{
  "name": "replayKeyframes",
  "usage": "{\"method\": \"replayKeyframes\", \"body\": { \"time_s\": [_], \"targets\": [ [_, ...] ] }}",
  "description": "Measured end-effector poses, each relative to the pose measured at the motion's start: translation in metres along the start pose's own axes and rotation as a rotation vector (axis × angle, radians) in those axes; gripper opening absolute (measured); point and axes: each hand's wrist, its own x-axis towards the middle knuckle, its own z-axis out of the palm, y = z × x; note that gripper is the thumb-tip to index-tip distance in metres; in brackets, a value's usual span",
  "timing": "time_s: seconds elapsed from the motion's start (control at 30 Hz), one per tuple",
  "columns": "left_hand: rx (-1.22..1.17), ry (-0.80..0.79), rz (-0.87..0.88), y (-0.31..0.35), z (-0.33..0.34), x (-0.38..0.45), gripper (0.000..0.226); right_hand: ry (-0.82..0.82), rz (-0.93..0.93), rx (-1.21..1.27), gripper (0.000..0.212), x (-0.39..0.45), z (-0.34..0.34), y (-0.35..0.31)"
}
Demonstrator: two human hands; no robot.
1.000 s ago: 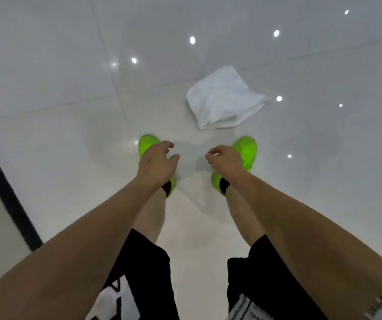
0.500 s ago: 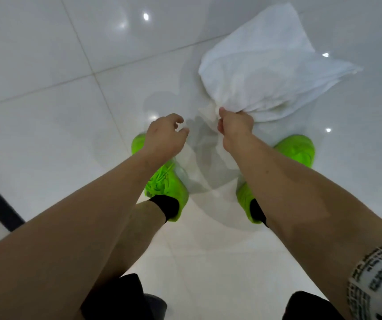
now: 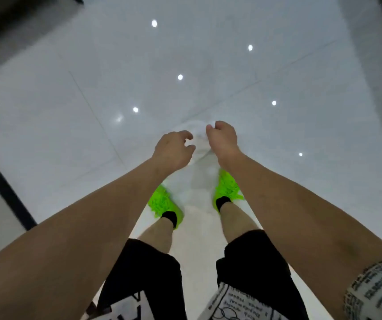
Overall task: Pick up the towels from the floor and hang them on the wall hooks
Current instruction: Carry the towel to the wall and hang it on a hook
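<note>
1. Right hand [image 3: 222,140] gripped white towel [image 3: 199,144], fingers curled round its top.
2. Left hand [image 3: 173,151] – fingers curled at towel's edge; actual hold couldn't be confirmed.
3. Towel hung between hands – lower part blurred against floor [image 3: 70,116].

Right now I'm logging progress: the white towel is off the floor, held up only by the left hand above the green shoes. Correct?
Not quite. The head view shows the right hand gripping the white towel too, beside the left hand, above the green shoes.
</note>
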Motion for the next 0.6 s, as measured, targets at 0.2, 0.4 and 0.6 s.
{"method": "replayKeyframes", "body": {
  "time_s": [0.2,0.4,0.6],
  "targets": [
    [0.15,0.09,0.321,0.204,-0.116,-0.1,0.056,-0.058,-0.248,0.127,0.02,-0.101,-0.185,-0.136],
    [0.192,0.077,0.647,0.387,-0.177,-0.208,0.044,-0.31,-0.412,0.365,0.028,-0.203,-0.375,-0.229],
    [0.237,0.36,0.89,0.533,-0.177,-0.284,0.013,0.052,-0.632,0.013,0.043,-0.285,-0.525,-0.229]
  ]
}}
